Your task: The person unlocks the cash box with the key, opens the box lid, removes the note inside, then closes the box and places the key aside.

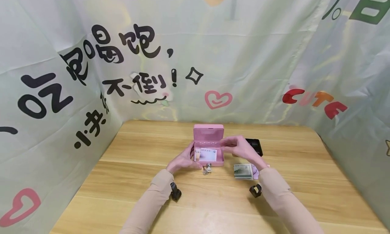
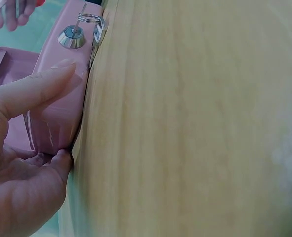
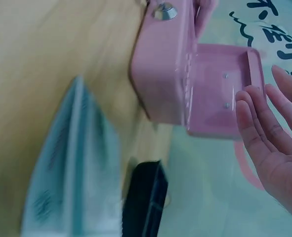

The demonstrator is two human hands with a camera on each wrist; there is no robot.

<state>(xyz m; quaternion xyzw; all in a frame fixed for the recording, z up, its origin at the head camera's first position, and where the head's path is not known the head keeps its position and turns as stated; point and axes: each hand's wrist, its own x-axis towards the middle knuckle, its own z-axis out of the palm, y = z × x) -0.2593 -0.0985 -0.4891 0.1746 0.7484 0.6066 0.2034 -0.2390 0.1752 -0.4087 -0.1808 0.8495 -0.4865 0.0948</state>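
A pink metal cash box (image 1: 217,164) stands on the table with its lid (image 1: 208,133) raised. Banknotes (image 1: 208,155) lie inside it. From its front lock (image 2: 72,37) hang keys (image 2: 97,33) on a ring. My left hand (image 1: 183,160) grips the box's left side, thumb (image 2: 47,85) on the front wall and fingers round the side and lower corner. Beside the box's right edge, near the lid, my right hand (image 1: 239,146) hovers with loosely bent fingers (image 3: 267,118) and nothing visible in them; the right wrist view shows them apart from one another.
Right of the box lie folded banknotes (image 1: 243,172), with a purple one (image 1: 255,172) partly under or behind them. A black object (image 1: 256,146) sits behind my right hand, partly hidden. Printed cloth (image 1: 250,58) surrounds the wooden table (image 1: 146,142) at the back and sides.
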